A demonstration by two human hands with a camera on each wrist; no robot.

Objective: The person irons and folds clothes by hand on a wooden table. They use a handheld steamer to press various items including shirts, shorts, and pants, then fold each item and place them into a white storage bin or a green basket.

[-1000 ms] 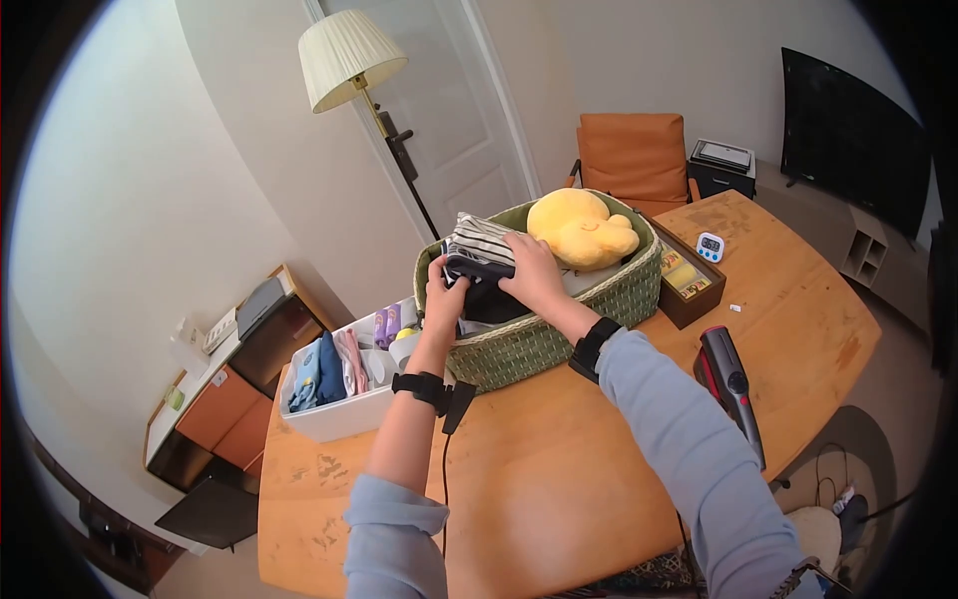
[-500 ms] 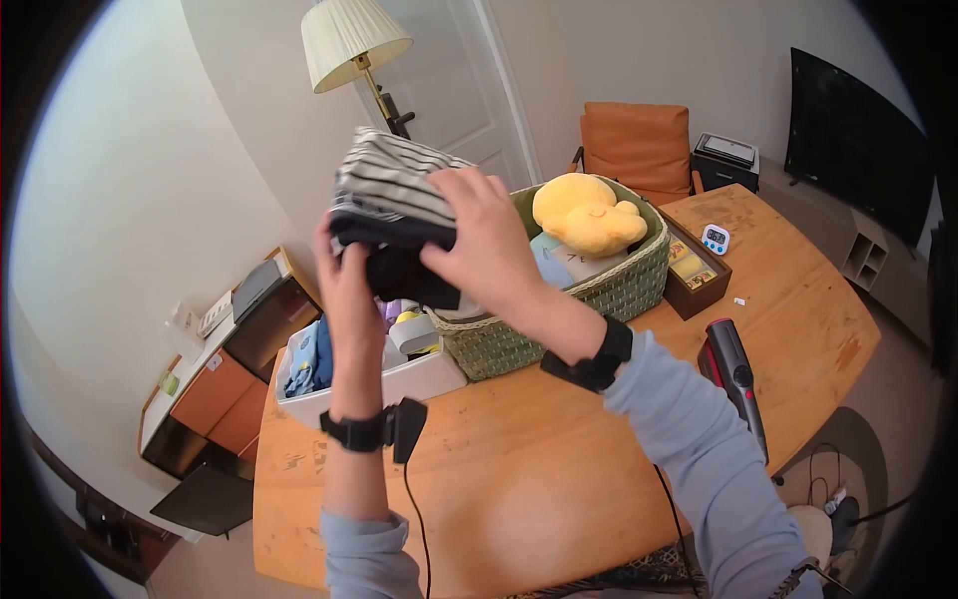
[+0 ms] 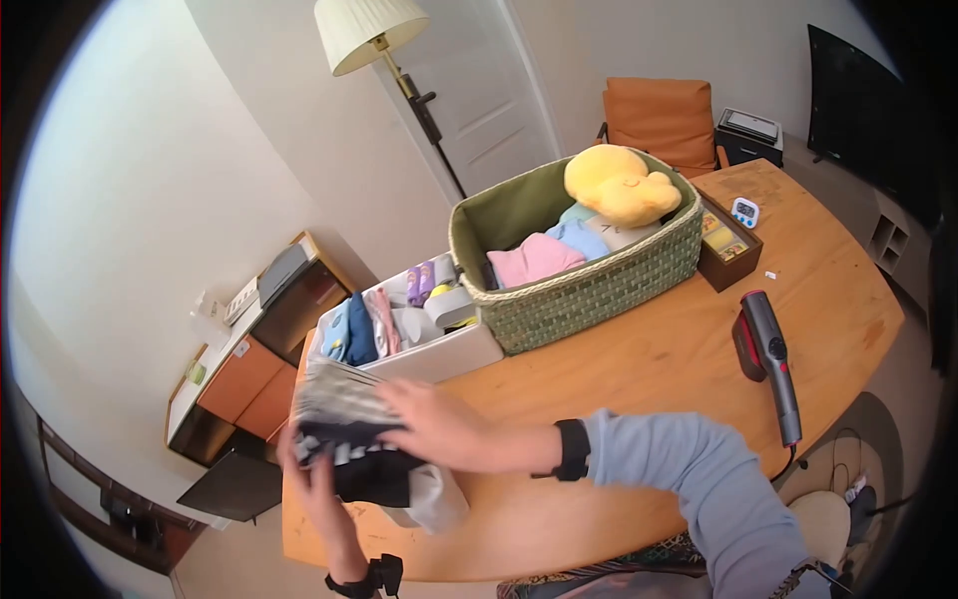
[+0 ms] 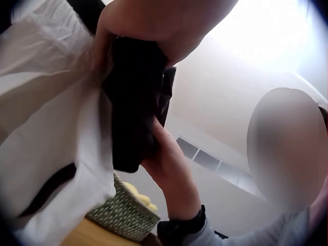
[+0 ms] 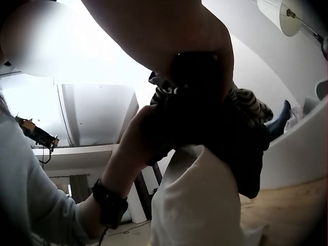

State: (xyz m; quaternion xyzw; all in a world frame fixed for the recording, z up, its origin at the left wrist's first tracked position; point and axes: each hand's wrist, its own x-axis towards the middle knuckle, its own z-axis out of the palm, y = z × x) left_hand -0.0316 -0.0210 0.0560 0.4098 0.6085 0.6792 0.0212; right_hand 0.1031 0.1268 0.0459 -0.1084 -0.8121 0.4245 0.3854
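Both hands grip a stack of folded cloth (image 3: 344,397), striped white and black on top with black below. In the head view my left hand (image 3: 324,504) holds its near left side, and my right hand (image 3: 444,429) holds the right side. Under the stack, at the table's near left, stands a white cloth bag (image 3: 437,499), partly hidden. The left wrist view shows the bag (image 4: 56,113) close beside the black cloth (image 4: 134,102). In the right wrist view, the bag (image 5: 197,200) lies below the dark cloth (image 5: 246,159).
A green woven basket (image 3: 589,301) holds a yellow plush (image 3: 621,185) and pink cloth (image 3: 537,260). Left of it stands a white bin (image 3: 444,359) of folded clothes. On the right are a brown box (image 3: 733,272), a small timer (image 3: 744,212) and a grey and red handheld appliance (image 3: 770,344).
Both hands have lifted the cloth stack out of the green basket and carried it left and toward the body, over the white bag. The head view has shifted.
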